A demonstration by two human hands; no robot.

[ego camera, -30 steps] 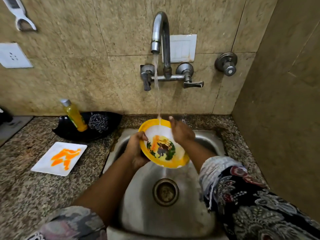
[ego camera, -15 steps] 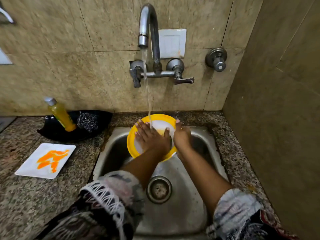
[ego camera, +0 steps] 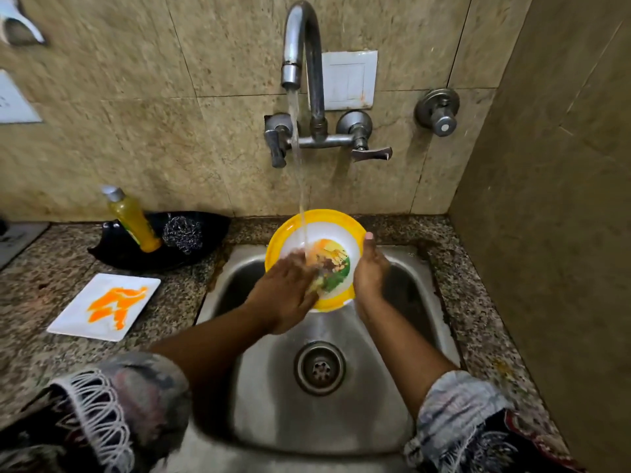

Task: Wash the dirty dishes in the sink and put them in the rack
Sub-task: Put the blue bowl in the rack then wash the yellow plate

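Note:
A round plate with a yellow rim and a coloured picture in its white middle is tilted over the steel sink, under the running tap. Water falls onto its face. My right hand grips the plate's right edge, thumb on the rim. My left hand lies flat on the plate's lower left face with fingers spread, blurred by motion. A white square plate smeared with orange sauce lies on the granite counter to the left. No rack is in view.
A black dish behind the square plate holds a yellow soap bottle and a steel scrubber. The tiled wall carries the tap handles and a valve. A side wall closes off the right.
My left hand has slid down and left across the plate's face, uncovering the picture. My right hand still holds the right edge. The view shifted slightly.

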